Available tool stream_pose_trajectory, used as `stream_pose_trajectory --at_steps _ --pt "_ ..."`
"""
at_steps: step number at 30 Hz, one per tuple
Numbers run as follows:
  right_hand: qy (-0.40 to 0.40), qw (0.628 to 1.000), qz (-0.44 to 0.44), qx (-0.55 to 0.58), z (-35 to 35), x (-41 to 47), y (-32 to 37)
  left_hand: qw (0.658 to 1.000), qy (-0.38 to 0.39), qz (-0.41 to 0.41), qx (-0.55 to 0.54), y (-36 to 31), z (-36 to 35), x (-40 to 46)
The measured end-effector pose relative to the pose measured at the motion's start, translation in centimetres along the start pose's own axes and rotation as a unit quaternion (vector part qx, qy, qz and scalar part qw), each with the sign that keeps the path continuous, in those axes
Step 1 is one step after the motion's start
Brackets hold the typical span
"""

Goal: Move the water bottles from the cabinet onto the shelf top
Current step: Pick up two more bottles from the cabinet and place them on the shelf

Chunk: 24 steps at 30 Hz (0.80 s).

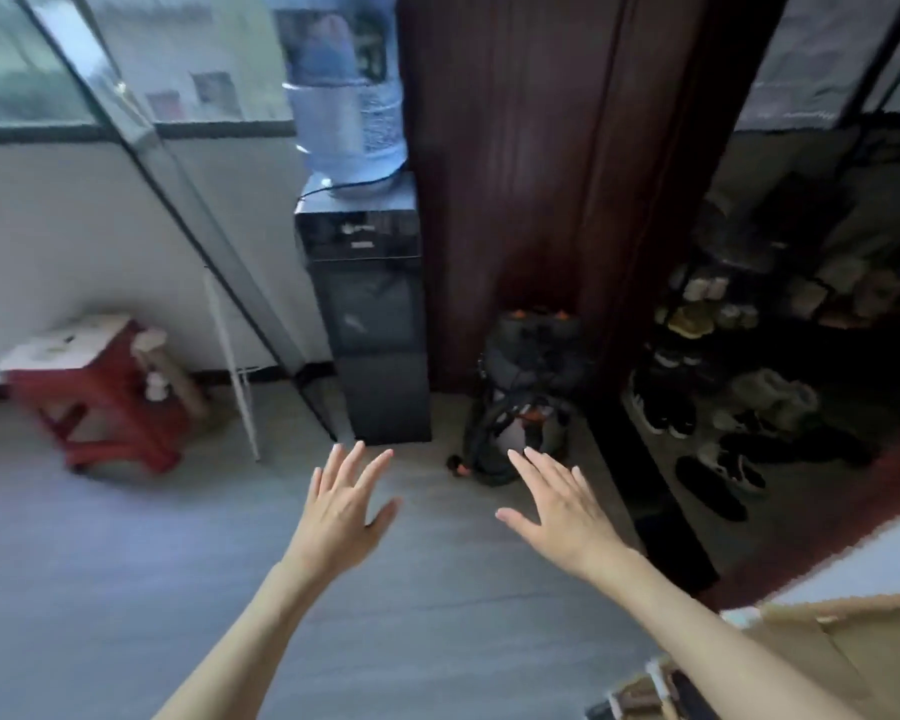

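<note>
My left hand (345,504) and my right hand (559,504) are stretched out side by side over the grey floor, palms down, fingers spread, holding nothing. Straight ahead stands a black water dispenser (372,314) with a large blue water jug (346,88) upside down on top. To the right is a dark open cabinet (749,356) whose shelves hold shoes and blurred small items. I cannot make out any small water bottles in it. The picture is blurred by motion.
A dark backpack (523,392) with orange details leans on the brown wooden panel (541,148) between dispenser and cabinet. A red stool (102,387) stands at the left wall under the window. A cardboard box (822,657) sits at the lower right.
</note>
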State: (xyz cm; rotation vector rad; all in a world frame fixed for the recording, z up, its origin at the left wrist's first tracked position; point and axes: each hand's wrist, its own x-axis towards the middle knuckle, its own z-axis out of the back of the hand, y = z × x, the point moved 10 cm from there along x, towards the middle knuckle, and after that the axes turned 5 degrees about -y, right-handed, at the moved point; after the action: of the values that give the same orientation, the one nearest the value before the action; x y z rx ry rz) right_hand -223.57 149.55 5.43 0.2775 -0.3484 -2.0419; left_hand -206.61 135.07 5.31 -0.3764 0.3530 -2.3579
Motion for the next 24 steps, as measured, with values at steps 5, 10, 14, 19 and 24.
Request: stream_pose_trajectory --at_steps 5,10,14,19,24 --pt "0.014 0.992 0.122 0.008 -5.0 5.0 18.8 0.990 -0.071 0.123 0.000 16.9 9.1 -6.3" --pt "0.073 0.968 0.237 0.025 -13.6 6.3 38.2 0.959 -0.091 0.267 0.012 32.7 15.1 -16.6" --pt "0.093 0.943 0.319 0.031 -18.6 6.5 51.7 0.929 -0.135 0.344 0.031 41.7 21.0 -23.2" --pt "0.110 0.905 0.410 0.028 -23.4 7.1 65.0 0.889 -0.167 0.423 0.053 50.9 25.7 -29.9" --pt "0.126 0.866 0.484 -0.003 -28.0 9.3 75.9 0.850 -0.143 0.501 0.081 59.3 27.0 -34.8"
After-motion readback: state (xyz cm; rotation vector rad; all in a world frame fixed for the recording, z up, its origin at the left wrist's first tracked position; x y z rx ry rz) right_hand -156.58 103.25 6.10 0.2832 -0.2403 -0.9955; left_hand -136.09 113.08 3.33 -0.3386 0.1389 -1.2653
